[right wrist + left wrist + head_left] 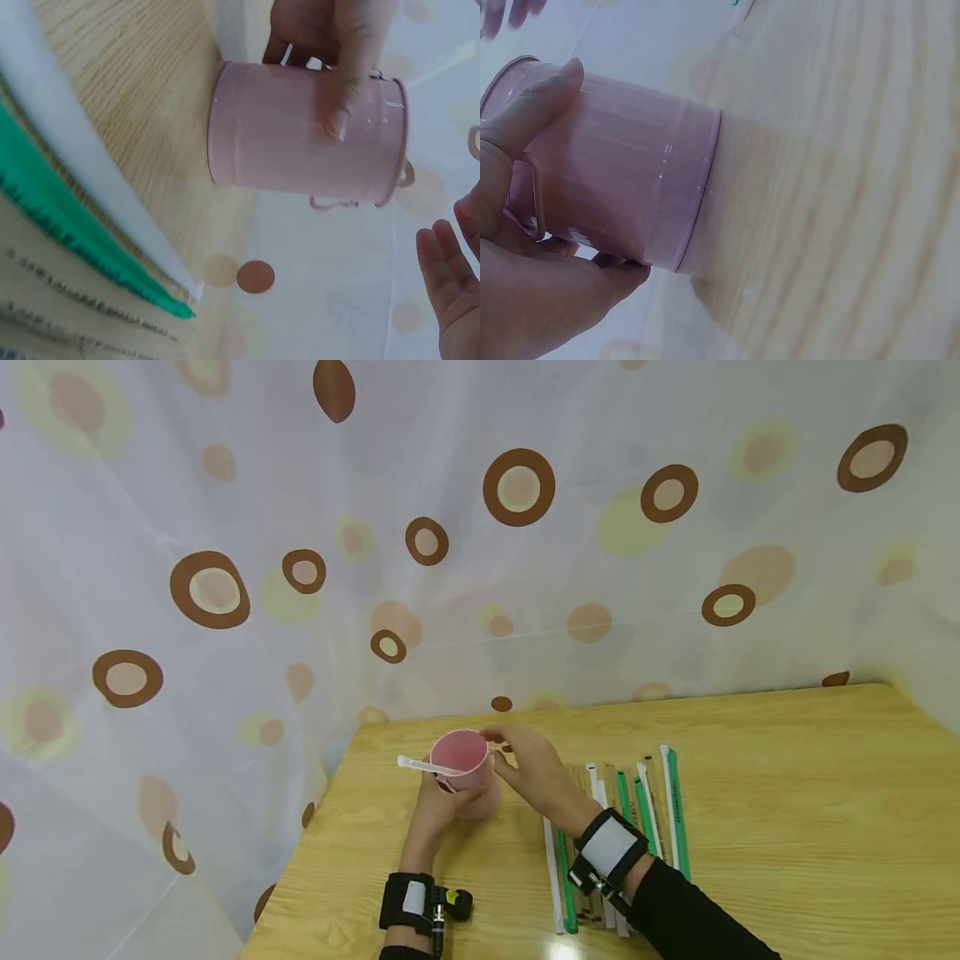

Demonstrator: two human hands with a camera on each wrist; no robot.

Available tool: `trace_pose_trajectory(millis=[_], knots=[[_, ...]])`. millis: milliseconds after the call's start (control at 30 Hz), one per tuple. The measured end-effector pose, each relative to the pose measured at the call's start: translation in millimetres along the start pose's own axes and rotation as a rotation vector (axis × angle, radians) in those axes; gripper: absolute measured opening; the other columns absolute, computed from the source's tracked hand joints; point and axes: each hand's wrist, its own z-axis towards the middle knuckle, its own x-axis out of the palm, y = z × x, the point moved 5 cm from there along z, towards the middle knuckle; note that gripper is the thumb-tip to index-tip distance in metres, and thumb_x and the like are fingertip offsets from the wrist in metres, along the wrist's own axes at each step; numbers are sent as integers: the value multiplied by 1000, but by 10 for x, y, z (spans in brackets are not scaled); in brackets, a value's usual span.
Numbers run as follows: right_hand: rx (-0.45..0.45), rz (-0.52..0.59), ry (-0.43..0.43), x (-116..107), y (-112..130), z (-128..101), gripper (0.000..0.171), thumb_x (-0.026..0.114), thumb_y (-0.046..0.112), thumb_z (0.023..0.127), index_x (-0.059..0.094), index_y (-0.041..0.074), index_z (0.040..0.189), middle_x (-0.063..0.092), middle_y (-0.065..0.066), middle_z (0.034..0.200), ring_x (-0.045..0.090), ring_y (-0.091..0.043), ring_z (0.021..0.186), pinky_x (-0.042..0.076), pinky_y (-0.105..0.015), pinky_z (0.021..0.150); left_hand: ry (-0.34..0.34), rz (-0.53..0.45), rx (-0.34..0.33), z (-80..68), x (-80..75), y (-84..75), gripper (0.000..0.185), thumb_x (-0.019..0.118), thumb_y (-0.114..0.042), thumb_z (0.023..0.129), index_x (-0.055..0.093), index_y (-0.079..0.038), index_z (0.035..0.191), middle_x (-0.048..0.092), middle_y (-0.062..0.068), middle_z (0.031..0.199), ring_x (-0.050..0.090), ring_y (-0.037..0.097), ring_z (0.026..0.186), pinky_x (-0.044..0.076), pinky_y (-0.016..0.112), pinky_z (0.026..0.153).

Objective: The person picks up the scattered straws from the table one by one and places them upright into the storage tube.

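Note:
A pink metal cup (467, 758) with small side handles stands on the wooden table (787, 793). My left hand (441, 800) grips its side, thumb and fingers wrapped round the cup (630, 172). A white wrapped straw (418, 765) lies in the cup and pokes out over the rim to the left. My right hand (525, 768) hovers just right of the rim with relaxed fingers (448, 281) and holds nothing. The right wrist view shows the cup (300, 142) with my left hand's fingers (341, 67) on it.
Several wrapped straws (626, 827), white, green and brown, lie in a row right of the cup, under my right forearm; their ends (82, 232) show in the right wrist view. A spotted curtain (525, 568) hangs behind and left of the table.

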Motion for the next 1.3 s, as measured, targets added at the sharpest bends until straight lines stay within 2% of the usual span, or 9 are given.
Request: trace_pose_trajectory(millis=[267, 367, 600, 900, 1000, 1100, 1200, 1300], knots=[[184, 49, -125, -452, -190, -189, 21, 64, -3, 94, 70, 3, 113, 73, -10, 105, 70, -24, 96, 59, -38, 80, -12, 48, 13, -26, -18, -21, 91, 86, -1, 77, 33, -5, 151, 50, 20, 144, 45, 34, 136, 33, 50, 116], [244, 26, -123, -625, -255, -250, 20, 62, -3, 95, 70, 2, 112, 73, -12, 105, 70, -27, 95, 59, -41, 79, -4, 46, 12, -40, 9, -23, 91, 86, -2, 77, 33, -4, 151, 49, 20, 144, 45, 34, 136, 33, 50, 116], [403, -58, -14, -1051, -431, -517, 19, 57, 1, 98, 69, 2, 113, 72, -15, 107, 68, -31, 96, 57, -47, 80, -6, 42, 26, -65, 56, -50, 91, 86, -2, 78, 32, -2, 151, 48, 22, 145, 44, 37, 137, 33, 52, 116], [606, -136, 42, -1472, -835, -974, 23, 59, 5, 98, 65, -5, 117, 68, -27, 112, 67, -41, 96, 56, -45, 71, -15, 35, 17, -79, 26, -74, 91, 86, -2, 78, 32, -3, 151, 48, 22, 146, 44, 37, 138, 32, 52, 117], [668, -168, 108, -1540, -983, -1089, 26, 59, 7, 96, 63, -10, 116, 67, -30, 110, 66, -39, 90, 54, -43, 67, -20, 17, 21, -55, 9, -55, 90, 85, -1, 78, 32, -3, 151, 49, 21, 145, 44, 36, 137, 32, 51, 117], [735, -177, 221, -1558, -1084, -1190, 32, 57, 8, 95, 59, -15, 117, 65, -31, 107, 64, -36, 84, 51, -41, 65, -21, 15, 28, -57, 0, -13, 90, 85, 0, 78, 32, -1, 151, 49, 22, 145, 45, 36, 137, 33, 50, 117], [794, -159, 323, -1527, -1128, -1272, 37, 57, 10, 94, 54, -18, 118, 65, -28, 98, 60, -30, 74, 49, -40, 62, -24, 20, 26, -65, -10, 26, 90, 85, 0, 78, 33, -1, 150, 49, 22, 144, 45, 36, 136, 33, 50, 116], [817, -160, 389, -1489, -1149, -1301, 40, 61, 11, 92, 53, -20, 116, 64, -27, 96, 57, -23, 67, 48, -39, 61, -25, 20, 29, -51, -10, 26, 90, 87, -1, 77, 34, -2, 150, 50, 21, 144, 46, 35, 136, 33, 50, 116]])
